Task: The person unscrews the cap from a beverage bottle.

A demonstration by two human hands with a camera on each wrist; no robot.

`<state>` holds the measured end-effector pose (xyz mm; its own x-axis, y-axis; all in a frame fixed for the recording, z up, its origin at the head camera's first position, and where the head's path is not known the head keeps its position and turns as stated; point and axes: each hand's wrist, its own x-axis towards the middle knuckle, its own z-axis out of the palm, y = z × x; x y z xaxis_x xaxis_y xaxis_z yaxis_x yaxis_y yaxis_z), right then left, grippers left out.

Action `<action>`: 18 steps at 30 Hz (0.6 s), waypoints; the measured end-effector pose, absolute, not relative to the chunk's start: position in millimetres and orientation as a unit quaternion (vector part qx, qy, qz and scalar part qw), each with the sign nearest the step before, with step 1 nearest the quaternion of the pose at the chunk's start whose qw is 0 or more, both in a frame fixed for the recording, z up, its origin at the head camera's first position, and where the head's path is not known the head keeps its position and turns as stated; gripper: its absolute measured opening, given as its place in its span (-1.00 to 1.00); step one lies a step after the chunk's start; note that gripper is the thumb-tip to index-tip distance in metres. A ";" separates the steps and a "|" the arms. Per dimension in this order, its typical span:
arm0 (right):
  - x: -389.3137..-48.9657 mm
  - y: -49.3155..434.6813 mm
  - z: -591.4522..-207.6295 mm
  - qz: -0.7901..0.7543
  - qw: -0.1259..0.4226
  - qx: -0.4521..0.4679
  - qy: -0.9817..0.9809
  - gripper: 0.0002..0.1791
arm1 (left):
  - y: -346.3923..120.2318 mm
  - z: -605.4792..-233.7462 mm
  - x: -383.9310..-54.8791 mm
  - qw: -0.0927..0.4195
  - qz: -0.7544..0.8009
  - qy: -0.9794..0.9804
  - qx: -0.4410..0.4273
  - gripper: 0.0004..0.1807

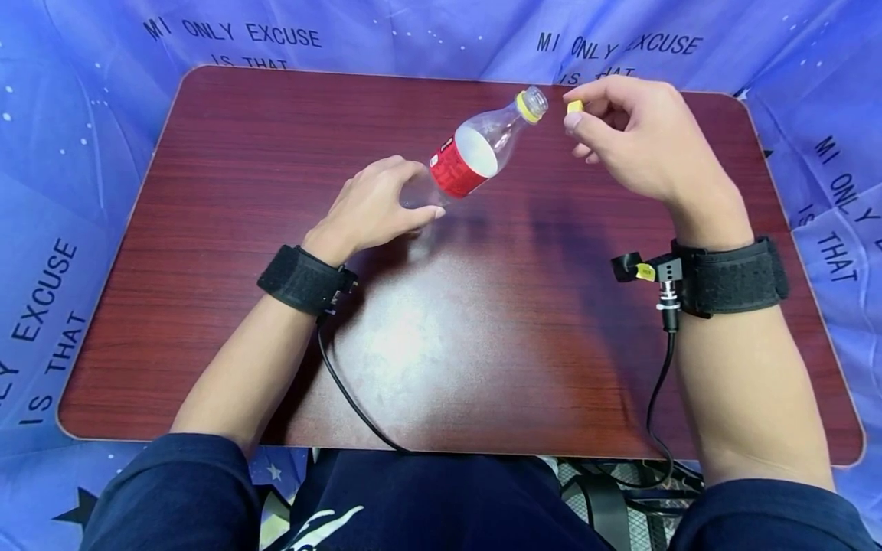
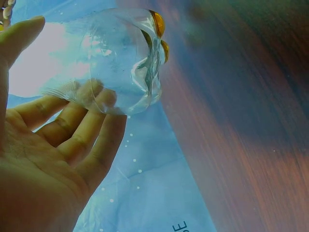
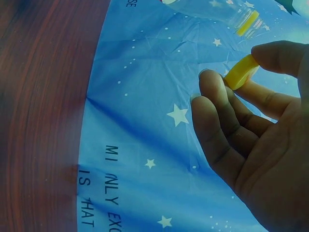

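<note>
A clear plastic bottle (image 1: pixel 506 132) with a red label (image 1: pixel 455 172) tilts up to the right above the table, its mouth uncapped and a yellow ring round the neck. My left hand (image 1: pixel 375 200) grips it near the base, thumb on one side and fingers on the other. The left wrist view shows the bottle's see-through lower end (image 2: pixel 120 58) against the fingers. Just right of the mouth, my right hand (image 1: pixel 637 138) pinches a yellow bottle cap (image 3: pixel 241 71) between thumb and forefinger. Cap and bottle neck are apart.
A dark red wood-grain table (image 1: pixel 227 145) spans the area under both hands. Blue printed cloth (image 1: pixel 427 34) hangs round its back and sides. Black straps with cables (image 1: pixel 344 390) circle both wrists, and the cables run down over the table's front edge.
</note>
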<state>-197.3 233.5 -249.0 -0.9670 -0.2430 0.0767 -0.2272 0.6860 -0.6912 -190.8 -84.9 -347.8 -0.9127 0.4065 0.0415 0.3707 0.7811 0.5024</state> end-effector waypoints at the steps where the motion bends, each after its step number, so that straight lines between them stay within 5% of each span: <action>1: -197.4 233.7 -249.9 -0.374 0.014 -0.126 0.919 -0.57 | -85.1 -348.0 -191.1 0.035 0.259 0.943 0.206 -0.35; 18: -200.5 245.1 -267.7 -0.350 0.045 -0.103 0.930 -0.56 | -86.1 -348.2 -192.6 0.039 0.264 0.941 0.208 -0.34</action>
<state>-200.5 245.1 -267.7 -0.9746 -0.2238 -0.0124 -0.1601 0.7337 -0.6603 -192.6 -86.1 -348.2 -0.9105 0.4118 0.0373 0.3709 0.7736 0.5138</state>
